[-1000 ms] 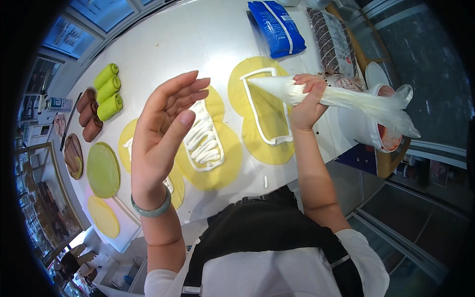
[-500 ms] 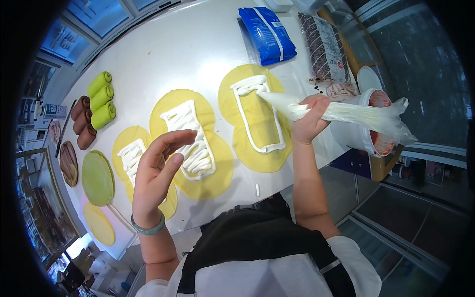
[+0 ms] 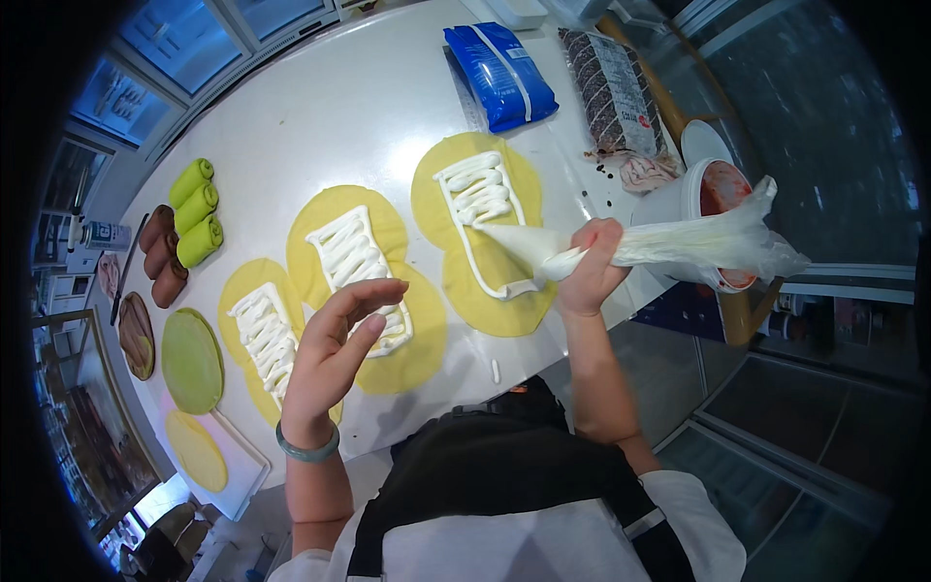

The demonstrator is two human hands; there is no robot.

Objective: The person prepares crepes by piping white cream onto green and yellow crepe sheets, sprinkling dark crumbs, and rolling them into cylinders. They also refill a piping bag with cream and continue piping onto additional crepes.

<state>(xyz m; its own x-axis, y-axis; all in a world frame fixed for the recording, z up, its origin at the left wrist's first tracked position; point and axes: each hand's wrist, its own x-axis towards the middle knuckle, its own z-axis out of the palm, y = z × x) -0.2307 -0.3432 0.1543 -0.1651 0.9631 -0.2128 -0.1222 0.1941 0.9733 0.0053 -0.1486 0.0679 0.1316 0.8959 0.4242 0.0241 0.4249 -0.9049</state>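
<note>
A: Status on the piping bag (image 3: 621, 247)?

B: Clear plastic cone, white cream inside, loose end flaring out. Right hand (image 3: 590, 267) is clenched around its neck, tip down on the yellow crepe (image 3: 485, 233) at the counter's near edge. That crepe carries a cream outline plus zigzag.

A: Left hand (image 3: 335, 364)?

B: Released, fingers spread, holding nothing, hovering over the middle crepe (image 3: 364, 281), partly blocking its cream lines.

A: Around that crepe?

B: Third creamed crepe (image 3: 262, 335) just left of it. Green rolls (image 3: 197, 211) and brown rolls (image 3: 160, 254) further left. Blue packet (image 3: 499, 76) beyond. White tub (image 3: 700, 209) behind the bag, red inside.
</note>
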